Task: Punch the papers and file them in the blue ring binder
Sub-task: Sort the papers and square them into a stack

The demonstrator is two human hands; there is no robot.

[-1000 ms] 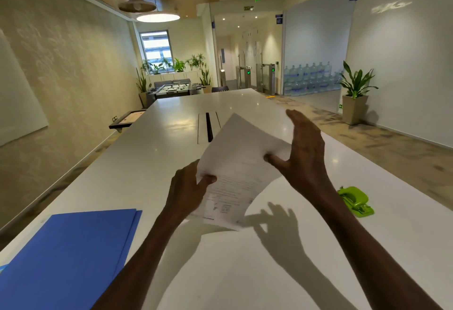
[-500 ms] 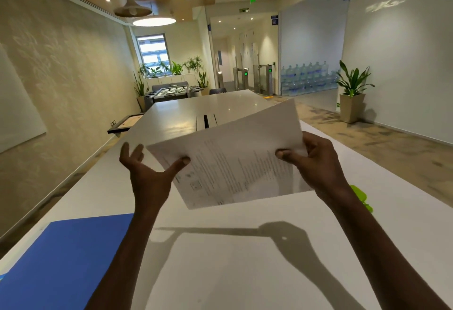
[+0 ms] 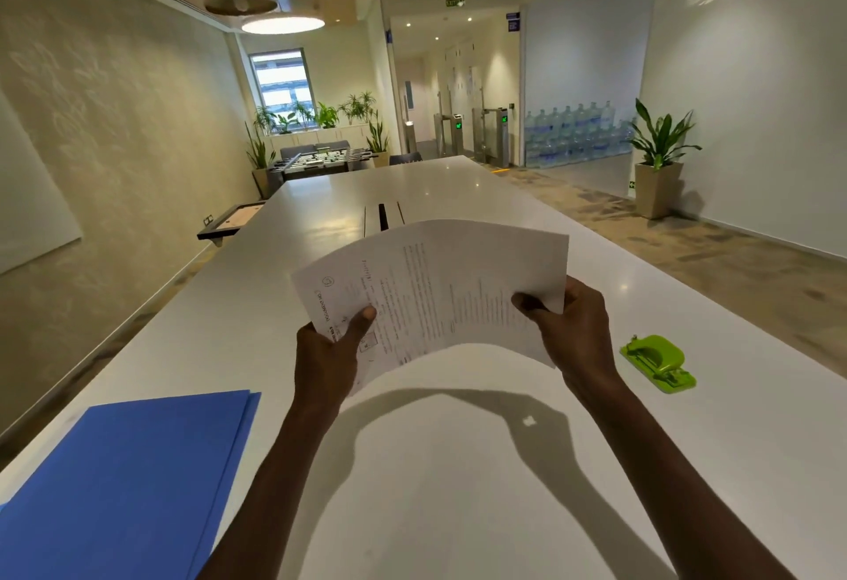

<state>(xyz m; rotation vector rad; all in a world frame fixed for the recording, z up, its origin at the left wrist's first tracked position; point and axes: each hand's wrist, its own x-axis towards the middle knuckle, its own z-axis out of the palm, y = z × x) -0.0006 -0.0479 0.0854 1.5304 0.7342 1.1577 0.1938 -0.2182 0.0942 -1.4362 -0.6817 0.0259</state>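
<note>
I hold a small stack of printed white papers [image 3: 440, 286] in the air above the table, bowed upward in the middle. My left hand [image 3: 327, 357] pinches the stack's near left corner with the thumb on top. My right hand [image 3: 575, 332] grips its right edge. The closed blue ring binder [image 3: 114, 483] lies flat on the table at the lower left, apart from my hands. A lime-green hole punch [image 3: 657, 362] sits on the table to the right of my right wrist.
The long white table [image 3: 458, 488] stretches away, with a cable slot [image 3: 382, 215] in its middle beyond the papers. A wall runs along the left; open floor and a potted plant [image 3: 657, 158] lie to the right.
The papers turned from upright to sideways. My left hand went from an open palm under the left corner to a pinch on it, and my right hand shifted to the right edge.
</note>
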